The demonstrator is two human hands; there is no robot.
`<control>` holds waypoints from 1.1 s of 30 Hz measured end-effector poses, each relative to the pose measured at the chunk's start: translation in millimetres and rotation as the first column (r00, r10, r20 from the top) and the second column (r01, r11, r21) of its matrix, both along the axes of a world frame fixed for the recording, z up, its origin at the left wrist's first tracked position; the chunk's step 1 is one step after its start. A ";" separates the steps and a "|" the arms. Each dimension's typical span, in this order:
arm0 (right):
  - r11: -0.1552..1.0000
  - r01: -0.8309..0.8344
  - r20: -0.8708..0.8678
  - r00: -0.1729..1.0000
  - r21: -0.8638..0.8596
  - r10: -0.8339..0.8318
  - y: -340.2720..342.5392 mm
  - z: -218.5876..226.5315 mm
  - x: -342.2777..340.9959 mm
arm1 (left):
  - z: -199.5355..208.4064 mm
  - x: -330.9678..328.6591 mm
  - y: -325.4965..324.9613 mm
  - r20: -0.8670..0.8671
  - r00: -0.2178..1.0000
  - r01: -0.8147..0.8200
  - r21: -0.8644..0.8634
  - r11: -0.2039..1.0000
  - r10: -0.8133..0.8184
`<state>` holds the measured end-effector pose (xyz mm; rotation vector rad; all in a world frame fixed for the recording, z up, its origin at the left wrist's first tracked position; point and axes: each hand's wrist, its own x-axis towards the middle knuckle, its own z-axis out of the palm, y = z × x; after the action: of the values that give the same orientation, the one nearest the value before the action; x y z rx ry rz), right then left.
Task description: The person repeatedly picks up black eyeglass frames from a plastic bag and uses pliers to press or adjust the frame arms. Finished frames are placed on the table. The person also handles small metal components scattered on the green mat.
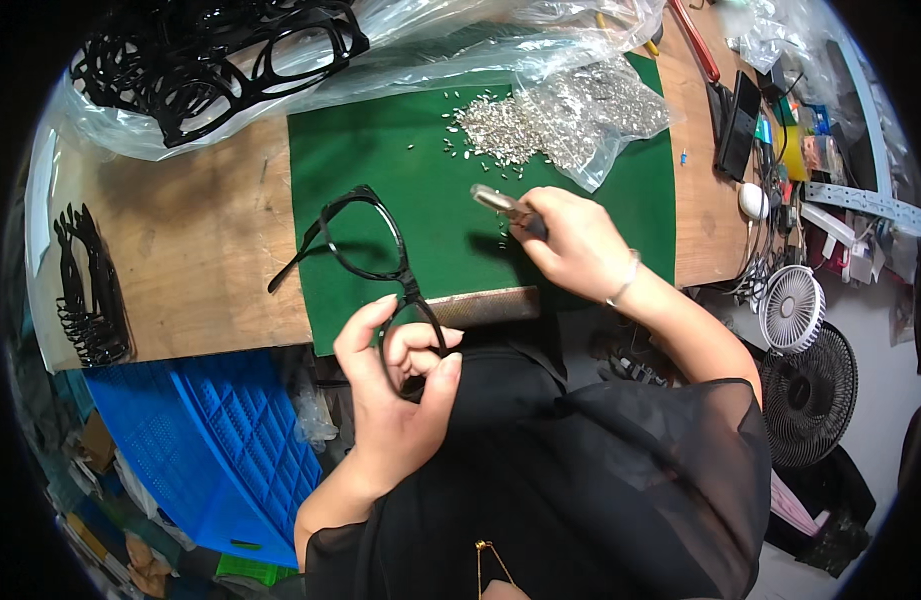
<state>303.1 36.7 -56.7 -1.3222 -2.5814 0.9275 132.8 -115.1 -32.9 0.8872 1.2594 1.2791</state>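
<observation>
My left hand (386,425) is closed on a black eyeglass frame (409,285), its fingers around the nearer rim. The other rim points away over the green mat (381,130), and one temple arm (298,258) sticks out to the left. In my right hand (586,245) is a pair of pliers (499,203), the silver head pointing left above the mat and slightly blurred. Most of its handle is hidden in my fist. Beyond the pliers lies a loose pile of small silver metal pieces (496,130), spilling from a clear plastic bag (606,110).
More black eyeglass frames (251,85) lie on plastic sheeting at the back left. Black temple arms (93,290) are stacked at the table's left end. A phone (739,125) and a red-handled tool (696,42) are at right. Below stand a blue crate (211,430) and fans (793,308).
</observation>
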 end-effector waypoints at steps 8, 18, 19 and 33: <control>0.998 0.036 0.110 0.993 0.054 -0.042 -4.3 -12.3 -7.2 | 13.4 -6.6 3.1 0.420 0.906 0.013 -0.134 0.991 0.045; 0.962 0.064 0.104 0.990 0.267 -0.095 -16.3 -22.1 -17.6 | -1.7 18.8 -1.3 0.119 0.992 0.065 -0.161 0.985 -0.046; 0.954 0.067 0.095 0.991 0.293 -0.099 -16.7 -22.3 -17.6 | -4.5 20.6 -1.2 0.112 0.993 0.039 -0.110 0.993 -0.027; 0.828 0.096 -0.492 0.764 -0.553 -0.417 -56.1 36.0 -28.3 | 3.9 31.1 4.0 -0.027 0.998 -0.054 -0.089 0.995 0.052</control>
<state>274.8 -19.4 -20.7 -1.1743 -1.6696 1.6996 163.9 -111.2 -29.1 0.8125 1.3568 1.2468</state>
